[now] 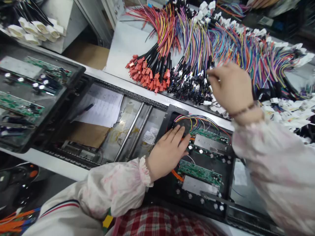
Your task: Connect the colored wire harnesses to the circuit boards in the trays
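I see my left hand (167, 152) open and flat, fingers spread, resting on a dark rounded part (180, 126) at the upper end of a black fixture tray (169, 110), just beside a fan of fine multicoloured wires (198, 120). These wires run to a green circuit board (208, 133), next to a metal plate (210, 143); a second green circuit board (199, 172) and metal plate (200, 185) lie nearer me, with an orange wire (177, 175) at their edge. The thin wires look soft and light, and the boards look stiff but fragile, so I judge they are best taken by their edges, keeping clear of the raised components. My right hand (230, 87) is closed to a pinch above the wire harness bundles (190, 83), its fingertips (210, 74) among the small connector ends; I cannot tell whether they grip a wire. The loose bundles look limp and prone to tangling, and are best lifted by their sleeved ends. Red connectors (145, 70) lie to the left, printed papers (98, 105) lie below them, and a second tray of boards (22, 98) sits farther left. My right sleeve (275, 170) lies over the fixture's right side and could snag the wires.
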`<state>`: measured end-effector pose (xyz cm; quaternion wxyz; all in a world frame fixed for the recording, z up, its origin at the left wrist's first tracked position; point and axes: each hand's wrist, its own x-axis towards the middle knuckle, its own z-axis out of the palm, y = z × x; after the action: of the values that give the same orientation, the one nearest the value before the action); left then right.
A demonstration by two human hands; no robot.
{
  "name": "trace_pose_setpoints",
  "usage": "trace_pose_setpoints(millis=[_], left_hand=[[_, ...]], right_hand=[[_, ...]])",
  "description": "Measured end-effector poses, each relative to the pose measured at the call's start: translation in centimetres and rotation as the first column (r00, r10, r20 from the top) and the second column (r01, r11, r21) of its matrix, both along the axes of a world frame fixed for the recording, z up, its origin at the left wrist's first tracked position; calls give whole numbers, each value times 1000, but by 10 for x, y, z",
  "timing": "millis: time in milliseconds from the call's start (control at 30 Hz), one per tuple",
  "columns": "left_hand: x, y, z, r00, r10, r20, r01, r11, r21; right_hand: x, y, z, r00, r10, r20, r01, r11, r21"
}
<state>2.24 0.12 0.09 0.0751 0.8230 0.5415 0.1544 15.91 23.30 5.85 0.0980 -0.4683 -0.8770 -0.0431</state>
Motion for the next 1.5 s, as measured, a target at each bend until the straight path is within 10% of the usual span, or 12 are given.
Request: trace_pose_setpoints(millis=[233,467,867,1033,1167,1300,1500], left_hand=[[-14,-2,2,997,-24,75,28,998,-54],[-27,1,7,950,24,310,4,996,-90],[-38,12,23,638,132,759,-149,988,-47],[-34,48,24,239,241,941,-265,948,-176],[-23,88,27,-38,233,972,-243,941,-235],[-16,104,36,51,156,986,-59,986,-153],[-11,86,72,288,19,957,103,993,-51]], right_hand=[[-45,95,-5,972,191,135,-184,981,-62],[2,89,11,960,202,196,-198,979,-41],[38,80,23,994,-81,76,81,997,2],[43,11,33,999,-41,31,41,999,10],[32,-71,27,961,244,-126,-242,970,36],[29,-115,29,949,223,-224,-242,968,-61],[43,-136,93,915,143,-376,-230,953,-198]])
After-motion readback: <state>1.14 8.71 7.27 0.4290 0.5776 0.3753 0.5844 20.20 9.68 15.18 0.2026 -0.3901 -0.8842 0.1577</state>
